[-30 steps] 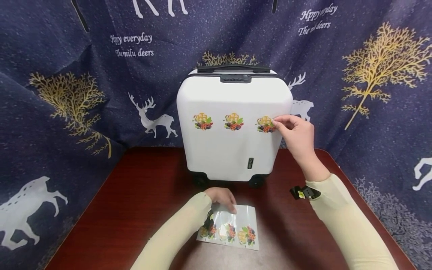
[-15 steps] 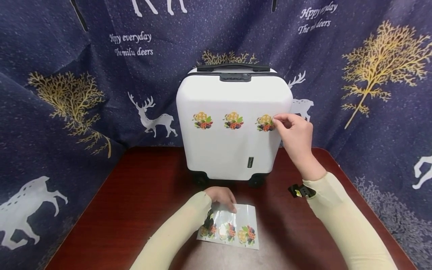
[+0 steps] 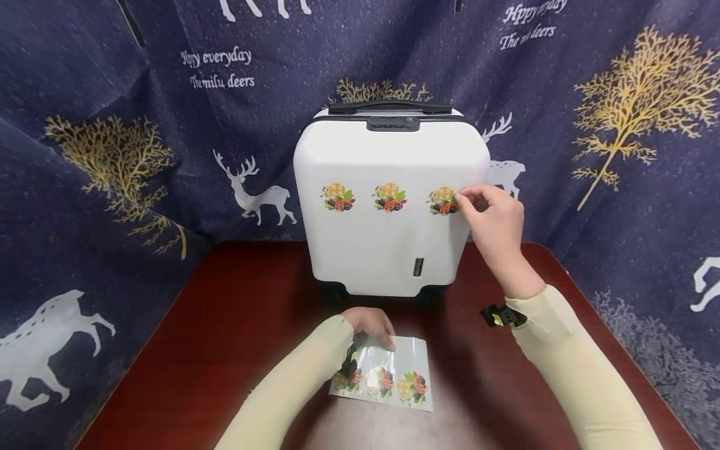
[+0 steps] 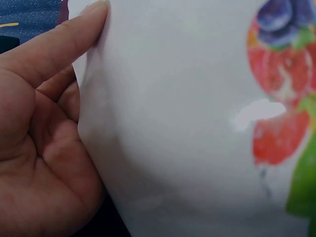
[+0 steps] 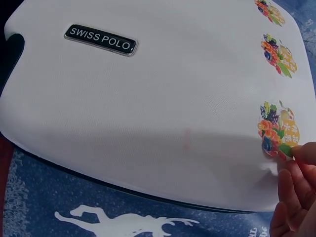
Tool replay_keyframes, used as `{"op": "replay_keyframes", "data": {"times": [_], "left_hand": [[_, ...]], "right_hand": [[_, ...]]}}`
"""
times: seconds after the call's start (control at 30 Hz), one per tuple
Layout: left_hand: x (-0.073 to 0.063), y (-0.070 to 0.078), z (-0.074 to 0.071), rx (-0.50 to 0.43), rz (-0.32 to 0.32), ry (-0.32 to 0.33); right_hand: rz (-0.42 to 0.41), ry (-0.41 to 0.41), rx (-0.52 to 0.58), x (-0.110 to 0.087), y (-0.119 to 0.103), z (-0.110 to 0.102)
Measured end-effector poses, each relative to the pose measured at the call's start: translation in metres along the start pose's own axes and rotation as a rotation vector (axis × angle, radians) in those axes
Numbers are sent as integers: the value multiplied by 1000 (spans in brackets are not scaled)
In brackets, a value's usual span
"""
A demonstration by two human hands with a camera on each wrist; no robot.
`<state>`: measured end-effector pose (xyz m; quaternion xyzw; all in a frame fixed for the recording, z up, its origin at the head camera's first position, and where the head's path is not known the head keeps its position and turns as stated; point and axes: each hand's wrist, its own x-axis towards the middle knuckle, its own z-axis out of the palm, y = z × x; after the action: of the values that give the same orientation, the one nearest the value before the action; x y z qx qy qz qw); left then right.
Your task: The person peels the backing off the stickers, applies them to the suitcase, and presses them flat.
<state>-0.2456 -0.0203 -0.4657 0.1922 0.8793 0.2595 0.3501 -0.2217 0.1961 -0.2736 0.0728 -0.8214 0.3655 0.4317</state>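
Note:
A white suitcase (image 3: 388, 237) stands upright on the table, with a row of fruit stickers across its front. My right hand (image 3: 497, 215) pinches the edge of the rightmost sticker (image 3: 442, 201), which lies against the suitcase. In the right wrist view, thumb and finger meet at that sticker's (image 5: 277, 129) green leaf. Lower down, my left hand (image 3: 372, 324) holds a glossy white sticker sheet (image 3: 407, 356) by its edge, thumb on top and fingers beneath. Printed fruit stickers line the sheet's near side. The left wrist view shows the sheet (image 4: 173, 98) slightly curved.
A reddish-brown table (image 3: 247, 312) bears the suitcase. Behind and beside it hangs a dark blue cloth (image 3: 259, 125) with deer and gold trees. The suitcase has a black top handle (image 3: 389, 107) and a small SWISS POLO plate (image 5: 101, 39).
The head view has shifted slightly, so the scene sits a little higher. Both hands keep their places, one at the rightmost sticker and the other on the sheet.

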Motion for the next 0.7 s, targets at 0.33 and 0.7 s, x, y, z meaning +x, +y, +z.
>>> {"op": "replay_keyframes", "data": {"times": [0.33, 0.7], "left_hand": [[4, 0, 0, -16, -9, -2], [4, -2, 1, -24, -15, -9]], "right_hand": [[33, 6, 27, -1, 5, 1], [46, 51, 36, -6, 9, 6]]}}
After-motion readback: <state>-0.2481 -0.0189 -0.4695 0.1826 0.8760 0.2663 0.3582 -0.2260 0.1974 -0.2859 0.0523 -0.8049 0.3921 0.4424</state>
